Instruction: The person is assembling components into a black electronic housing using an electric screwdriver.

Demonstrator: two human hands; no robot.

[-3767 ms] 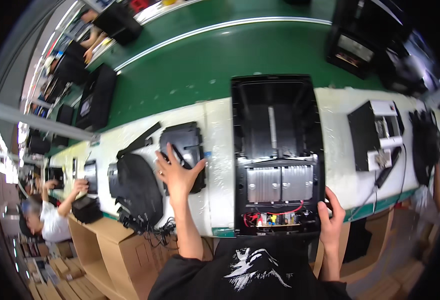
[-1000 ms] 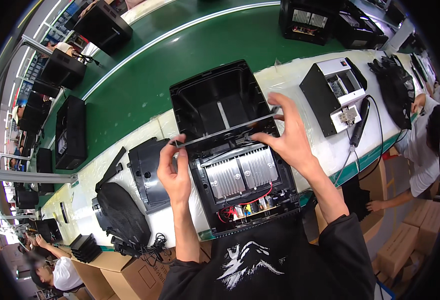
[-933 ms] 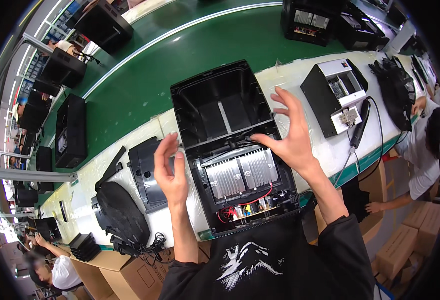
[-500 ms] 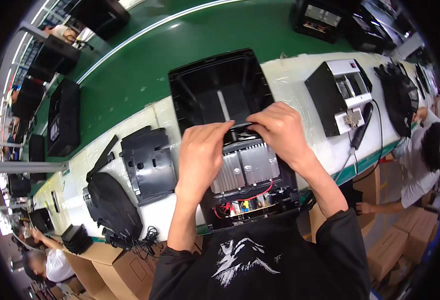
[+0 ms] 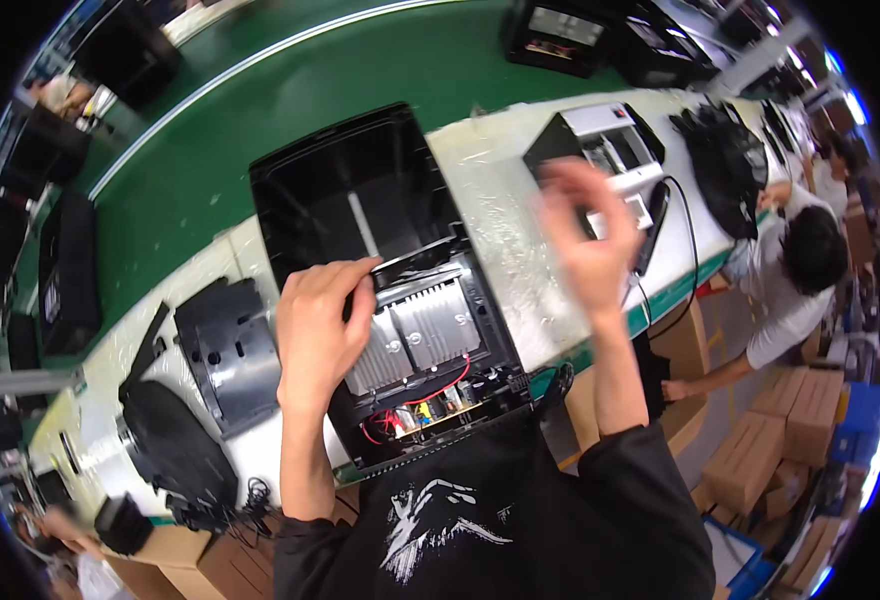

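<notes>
In front of me lies a large open black plastic housing (image 5: pixel 345 190). In its near half sit grey finned metal heat sinks (image 5: pixel 430 325) and a small circuit board (image 5: pixel 440 413) with red wires. A black bar (image 5: pixel 415 268) crosses the housing just beyond the heat sinks. My left hand (image 5: pixel 322 325) has its fingertips closed at the bar's left end. Off to the right, my right hand (image 5: pixel 595 245) is raised and blurred, its fingers smeared; it overlaps a white-and-black machine (image 5: pixel 610 120) in view. A black corded tool (image 5: pixel 653 235) lies beside that machine.
Left on the wrapped white bench (image 5: pixel 490 210) are a black molded panel (image 5: pixel 230 350) and a black fabric bag (image 5: pixel 175 435). More black bags (image 5: pixel 720 165) lie at the far right, near a co-worker (image 5: pixel 795 260). Cardboard boxes (image 5: pixel 745 460) stand below, at right.
My right hand has let go of the bar and swung right, toward the machine. My left hand stays at the bar. The whole view has shifted, with the bench appearing farther left.
</notes>
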